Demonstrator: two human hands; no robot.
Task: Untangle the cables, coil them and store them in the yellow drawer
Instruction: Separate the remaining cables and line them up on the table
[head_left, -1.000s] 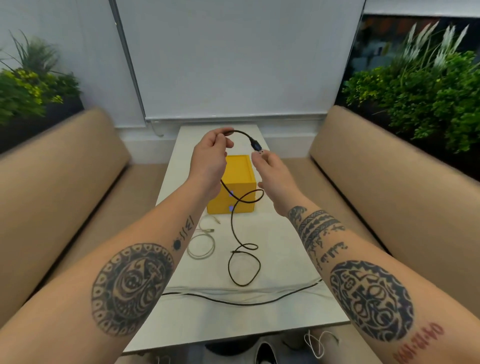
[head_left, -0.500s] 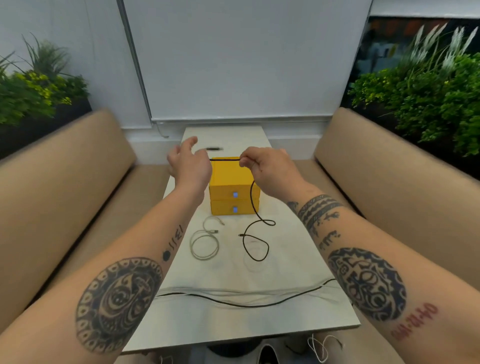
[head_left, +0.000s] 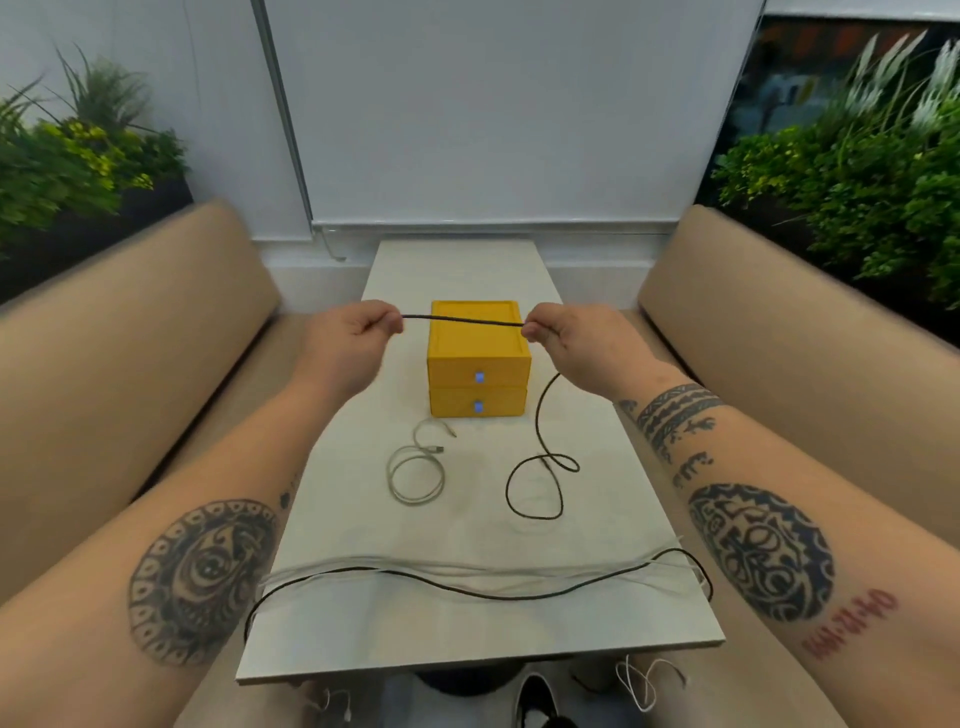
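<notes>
A black cable (head_left: 540, 415) is stretched taut between my two hands above the yellow drawer unit (head_left: 478, 364). My left hand (head_left: 353, 338) pinches one end of it and my right hand (head_left: 576, 338) pinches it further along. From my right hand the cable hangs down and loops on the white table (head_left: 467, 634). Both drawers of the yellow unit are closed. A coiled white cable (head_left: 415, 470) lies on the table in front of the unit, to the left.
A long black cable (head_left: 467, 590) and several white cables (head_left: 457, 569) lie across the table near its front edge, hanging off both sides. Tan bench seats (head_left: 779, 322) flank the table. Plants stand behind them.
My hands have moved apart and lowered, pulling the black cable straight between them. The loop on the table has shifted right and spread out.
</notes>
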